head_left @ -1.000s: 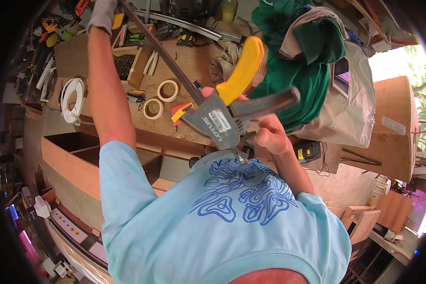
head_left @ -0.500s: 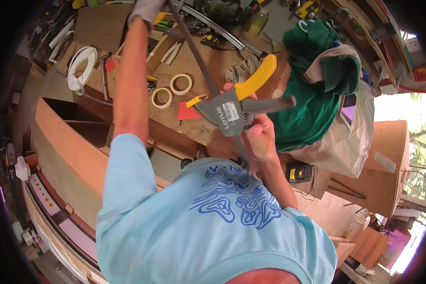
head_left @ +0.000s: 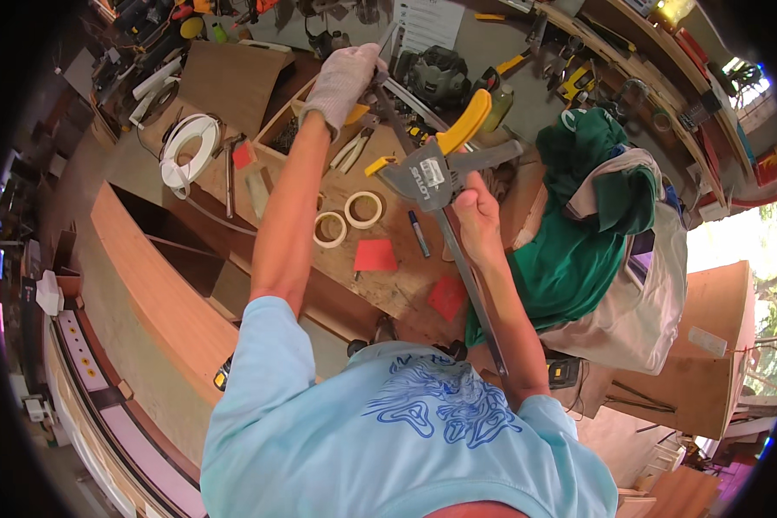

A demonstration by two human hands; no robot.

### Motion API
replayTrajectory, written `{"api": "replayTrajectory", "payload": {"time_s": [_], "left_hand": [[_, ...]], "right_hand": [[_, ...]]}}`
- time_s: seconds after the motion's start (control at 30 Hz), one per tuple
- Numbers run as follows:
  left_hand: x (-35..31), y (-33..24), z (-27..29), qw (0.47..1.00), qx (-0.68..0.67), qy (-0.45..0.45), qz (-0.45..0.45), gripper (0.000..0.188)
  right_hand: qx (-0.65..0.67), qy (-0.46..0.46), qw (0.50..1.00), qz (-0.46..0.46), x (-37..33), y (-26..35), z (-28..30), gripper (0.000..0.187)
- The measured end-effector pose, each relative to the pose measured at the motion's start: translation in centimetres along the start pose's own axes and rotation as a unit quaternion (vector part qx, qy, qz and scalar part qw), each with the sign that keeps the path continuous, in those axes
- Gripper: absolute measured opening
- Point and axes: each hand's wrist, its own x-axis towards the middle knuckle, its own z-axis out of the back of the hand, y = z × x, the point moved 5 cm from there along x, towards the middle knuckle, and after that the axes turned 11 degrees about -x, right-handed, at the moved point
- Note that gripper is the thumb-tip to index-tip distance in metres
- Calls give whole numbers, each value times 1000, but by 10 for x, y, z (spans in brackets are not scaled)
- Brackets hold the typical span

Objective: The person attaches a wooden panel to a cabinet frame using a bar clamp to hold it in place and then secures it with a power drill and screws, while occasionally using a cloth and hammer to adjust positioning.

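Observation:
A long bar clamp [head_left: 427,179] with a dark grey body, yellow levers and a metal bar slants across in front of me, above the workbench. My right hand [head_left: 478,211], bare, is closed on its body by the grey handle; some of the fingers are hidden behind it. My left hand [head_left: 345,82], in a pale work glove, is closed around the clamp's far end. The bar's near end reaches back alongside my right forearm. Beneath the clamp, on the bench, lie two rolls of masking tape [head_left: 363,224], a blue marker [head_left: 419,234] and red square pieces [head_left: 376,255].
A green cloth [head_left: 570,259] is heaped at the right of the workbench [head_left: 397,289]. White coiled strip [head_left: 200,154], pliers [head_left: 351,151] and a wooden tray [head_left: 272,134] lie at the left. A curved wooden cabinet [head_left: 160,281] stands near on the left. Tools crowd the back.
The view has shifted, bringing the left glove fully into sight. The clamp has risen off toward the far side, and its near bar end now shows beside my right forearm. Both hands keep hold.

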Motion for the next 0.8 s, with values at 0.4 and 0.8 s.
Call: {"api": "replayTrajectory", "payload": {"time_s": [0.4,0.8], "left_hand": [[-18,-75,-11,793,553,56,-249,40],[-25,-48,1,875,422,193,-139,42]], "right_hand": [[-594,68,800,48,18,80,-19,76],[-744,58,570,344,58,31,-34,44]]}}
